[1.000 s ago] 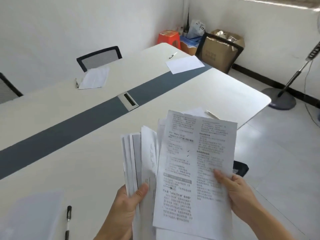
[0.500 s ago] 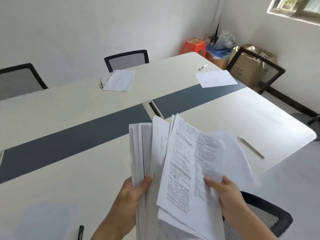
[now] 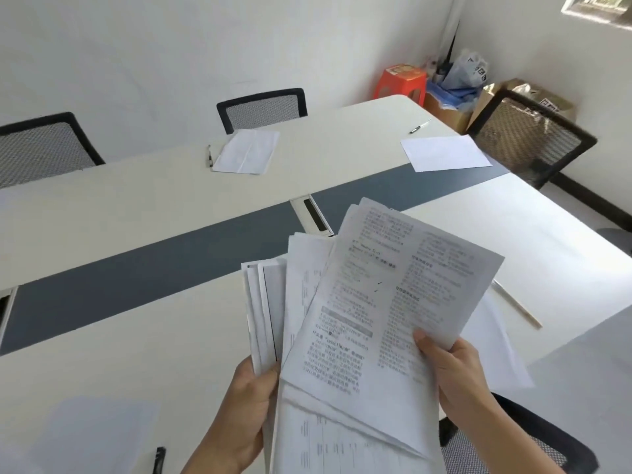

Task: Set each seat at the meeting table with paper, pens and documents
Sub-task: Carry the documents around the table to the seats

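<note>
Over near side of desk [image 3: 136,206], left hand [image 3: 239,415] fingers clasp fanned document stack [image 3: 265,302] at lower edge, thumb on front. Right hand [image 3: 455,374] fingers pinch top printed sheet [image 3: 386,295], tilted rightward, overlapping stack. Far seat: blank paper [image 3: 246,150], pen [image 3: 209,155] just beside. End seat: second paper [image 3: 444,152], second pen [image 3: 420,126] near.

Four chairs [image 3: 263,109], perhaps four pens [image 3: 420,126]

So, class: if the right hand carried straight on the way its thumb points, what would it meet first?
Probably the fanned paper stack in the left hand: the right hand, pinching the printed sheet, aims up-left across it. Depth is unclear; it might pass over towards the cable hatch.
</note>
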### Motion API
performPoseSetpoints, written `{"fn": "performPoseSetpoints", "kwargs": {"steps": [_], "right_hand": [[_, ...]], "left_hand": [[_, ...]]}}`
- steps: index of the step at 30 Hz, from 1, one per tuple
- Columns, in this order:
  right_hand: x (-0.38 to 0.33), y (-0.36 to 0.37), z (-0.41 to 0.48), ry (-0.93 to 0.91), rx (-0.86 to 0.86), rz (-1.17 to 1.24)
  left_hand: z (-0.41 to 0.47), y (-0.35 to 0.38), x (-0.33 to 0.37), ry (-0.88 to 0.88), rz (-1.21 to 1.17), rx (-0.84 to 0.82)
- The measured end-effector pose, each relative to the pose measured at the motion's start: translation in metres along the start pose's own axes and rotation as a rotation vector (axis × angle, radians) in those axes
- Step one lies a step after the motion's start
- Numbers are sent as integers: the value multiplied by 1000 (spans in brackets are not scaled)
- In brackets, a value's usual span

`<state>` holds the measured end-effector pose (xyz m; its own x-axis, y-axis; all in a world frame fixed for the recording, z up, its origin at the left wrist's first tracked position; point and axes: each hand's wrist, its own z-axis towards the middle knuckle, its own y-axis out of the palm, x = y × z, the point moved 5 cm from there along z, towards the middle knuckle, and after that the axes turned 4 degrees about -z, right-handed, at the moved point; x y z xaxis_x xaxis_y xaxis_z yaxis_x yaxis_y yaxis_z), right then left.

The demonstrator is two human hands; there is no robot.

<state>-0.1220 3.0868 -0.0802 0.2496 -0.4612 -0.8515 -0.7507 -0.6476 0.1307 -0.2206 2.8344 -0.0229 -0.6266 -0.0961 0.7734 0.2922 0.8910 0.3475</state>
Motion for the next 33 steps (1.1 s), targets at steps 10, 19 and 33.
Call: {"fn": "performPoseSetpoints", "kwargs": {"steps": [10, 19, 33], "right_hand": [[52, -6, 80, 120, 181, -278], [97, -3, 99, 183, 247, -628], [43, -55, -47, 282, -279, -198]], "left_hand": [[-24, -69, 17, 84, 42, 413], [-48, -107, 13, 90, 21, 561], [-23, 58, -9, -9, 35, -100]]}}
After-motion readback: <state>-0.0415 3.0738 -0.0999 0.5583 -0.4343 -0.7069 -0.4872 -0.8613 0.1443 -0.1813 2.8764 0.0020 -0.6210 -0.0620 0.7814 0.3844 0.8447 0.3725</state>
